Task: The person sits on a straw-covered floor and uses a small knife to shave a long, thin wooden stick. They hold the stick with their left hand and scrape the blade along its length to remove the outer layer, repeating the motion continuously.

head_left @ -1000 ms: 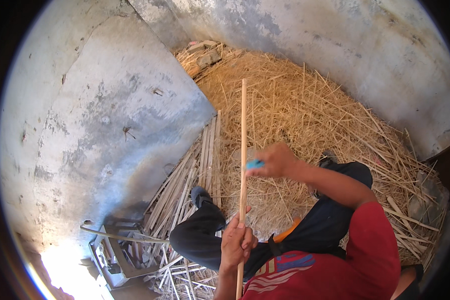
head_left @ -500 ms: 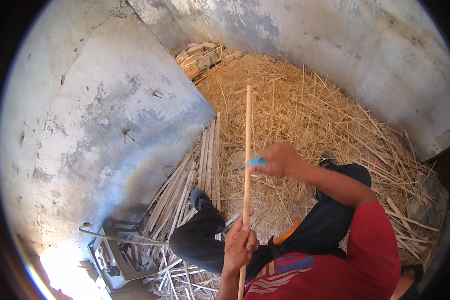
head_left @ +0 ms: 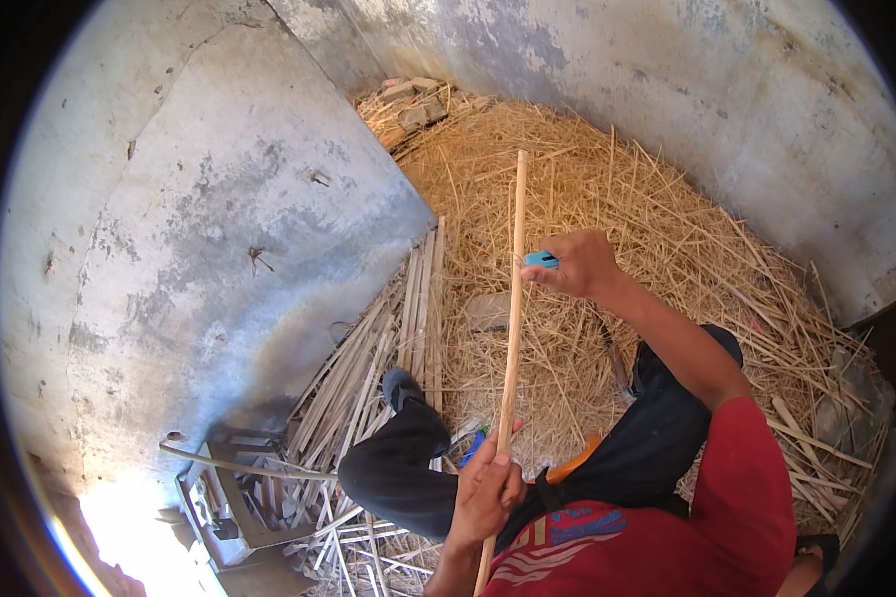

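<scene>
Left hand (head_left: 486, 488) clenched low on cane (head_left: 511, 328); right hand (head_left: 579, 267) pinching blue tool (head_left: 541, 260) against it. Risk: tool slipping, nicking fingers.

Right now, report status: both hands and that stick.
Left hand gripping long bamboo stick near its lower end. Right hand at mid-stick, pinching small blue tool against it. Cut strips and straw litter all around.

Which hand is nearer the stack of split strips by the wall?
Left. The left hand grips the stick just beside the strips; the right hand is farther off.
</scene>
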### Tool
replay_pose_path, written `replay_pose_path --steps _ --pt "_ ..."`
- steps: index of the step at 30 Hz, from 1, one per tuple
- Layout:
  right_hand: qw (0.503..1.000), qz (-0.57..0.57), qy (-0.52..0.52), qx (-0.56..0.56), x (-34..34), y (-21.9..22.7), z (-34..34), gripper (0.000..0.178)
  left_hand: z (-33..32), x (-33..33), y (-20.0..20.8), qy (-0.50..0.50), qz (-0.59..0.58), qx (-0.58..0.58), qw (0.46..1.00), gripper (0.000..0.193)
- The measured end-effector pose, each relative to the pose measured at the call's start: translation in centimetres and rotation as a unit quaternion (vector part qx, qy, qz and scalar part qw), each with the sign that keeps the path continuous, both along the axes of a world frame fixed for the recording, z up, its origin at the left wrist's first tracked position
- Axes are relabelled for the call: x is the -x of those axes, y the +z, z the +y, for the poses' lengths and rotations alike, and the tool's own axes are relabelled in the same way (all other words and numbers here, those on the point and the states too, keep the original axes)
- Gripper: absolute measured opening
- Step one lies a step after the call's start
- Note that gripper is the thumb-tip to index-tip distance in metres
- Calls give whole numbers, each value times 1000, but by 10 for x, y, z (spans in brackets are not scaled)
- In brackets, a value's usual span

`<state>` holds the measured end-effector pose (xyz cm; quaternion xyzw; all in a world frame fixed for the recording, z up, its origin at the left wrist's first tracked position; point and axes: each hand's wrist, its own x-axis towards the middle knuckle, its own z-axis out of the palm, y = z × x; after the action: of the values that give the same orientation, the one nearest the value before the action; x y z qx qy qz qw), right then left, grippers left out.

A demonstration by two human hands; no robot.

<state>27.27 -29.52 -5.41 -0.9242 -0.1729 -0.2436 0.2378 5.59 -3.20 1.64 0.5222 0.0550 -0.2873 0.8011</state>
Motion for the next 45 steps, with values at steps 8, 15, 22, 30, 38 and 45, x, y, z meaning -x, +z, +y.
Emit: replay_pose_path --steps 8,15,22,30,38,45 --pt "992 -75 91 -45 40 9 25 69 2 6 4 3 -3 8 1000 47" --pt "993 -112 43 -7 1 8 -18 73 1 10 4 -39 -20 -23 999 47" --pt "994 -63 -85 -17 -31 -4 -76 75 8 35 5 -82 25 -4 996 44" --pt "992 -38 -105 51 -51 -22 -93 77 16 43 3 -81 43 -29 995 43" --pt "893 227 -388 -35 -70 -45 -184 73 54 70 -9 38 101 -67 992 47" --pt "995 68 55 -49 27 9 12 62 18 -3 -12 55 -54 -59 995 48"
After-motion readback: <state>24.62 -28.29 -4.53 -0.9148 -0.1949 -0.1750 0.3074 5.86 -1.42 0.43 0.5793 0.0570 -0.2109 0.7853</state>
